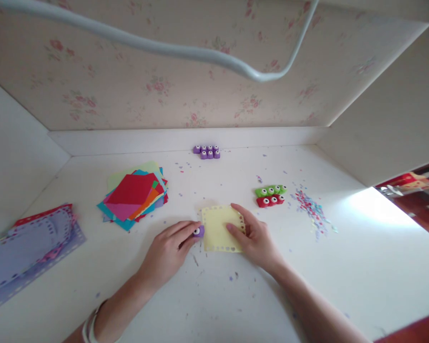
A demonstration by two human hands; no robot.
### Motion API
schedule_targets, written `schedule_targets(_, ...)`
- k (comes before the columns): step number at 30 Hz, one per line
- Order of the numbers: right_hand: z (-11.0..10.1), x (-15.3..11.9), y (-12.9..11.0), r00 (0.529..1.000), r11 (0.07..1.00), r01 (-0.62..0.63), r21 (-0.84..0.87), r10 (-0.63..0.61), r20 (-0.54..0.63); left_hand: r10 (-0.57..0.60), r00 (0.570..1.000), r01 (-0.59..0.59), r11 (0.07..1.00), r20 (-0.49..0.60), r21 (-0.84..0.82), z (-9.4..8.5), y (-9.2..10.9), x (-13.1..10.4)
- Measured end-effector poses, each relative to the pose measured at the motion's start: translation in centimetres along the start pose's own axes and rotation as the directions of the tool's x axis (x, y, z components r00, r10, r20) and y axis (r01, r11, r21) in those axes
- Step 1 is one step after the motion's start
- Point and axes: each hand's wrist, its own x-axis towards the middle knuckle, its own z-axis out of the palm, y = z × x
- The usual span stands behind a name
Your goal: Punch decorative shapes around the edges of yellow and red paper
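Note:
A square of pale yellow paper [219, 231] lies in front of me, with small punched holes along its edges. My right hand [255, 236] grips the paper's right side, thumb on top and fingers along the far edge. Between the thumb and fingers of my left hand [173, 245] is a small purple craft punch [199, 231] with a white-and-black button on top. The punch sits at the paper's left edge; whether the paper is inside its slot I cannot tell.
More purple punches [210, 152] stand by the back wall. Green punches [270, 191] and red punches [270, 200] sit right, beside scattered confetti [310, 209]. Coloured paper sheets [132, 195] are piled left, and lilac hole-edged sheets [25, 252] lie at far left. A pale tube [186, 53] crosses above.

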Motion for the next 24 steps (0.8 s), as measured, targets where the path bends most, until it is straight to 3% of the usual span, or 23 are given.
schedule_targets(5, -0.5, 0.1, -0.22, 1.0, 0.994, 0.026, -0.108, -0.026, 0.003, 0.022, 1.0, -0.022, 0.999, 0.002, 0.044, -0.01, 0.05, -0.03)
schedule_targets(14, -0.23, 0.03, -0.19, 0.998, 0.991, 0.03, -0.128, -0.022, 0.064, 0.039, 0.999, -0.039, 0.997, 0.003, 0.065, 0.11, -0.07, 0.02)
schedule_targets(17, -0.28, -0.09, -0.5, 0.987, 0.965, 0.157, -0.211, -0.147, 0.062, 0.033, 0.999, -0.033, 0.997, 0.003, 0.07, 0.11, 0.05, -0.15)
schedule_targets(21, -0.7, -0.16, -0.75, 0.914, 0.854, 0.382, -0.352, -0.405, 0.011, 0.002, 1.0, -0.002, 0.999, 0.001, 0.048, -0.11, 0.4, -0.36)
schedule_targets(24, -0.98, -0.14, -0.59, 0.883, 0.782, 0.437, -0.446, -0.468, 0.045, -0.028, 1.0, 0.028, 0.999, -0.006, 0.032, -0.28, 0.59, -0.48)
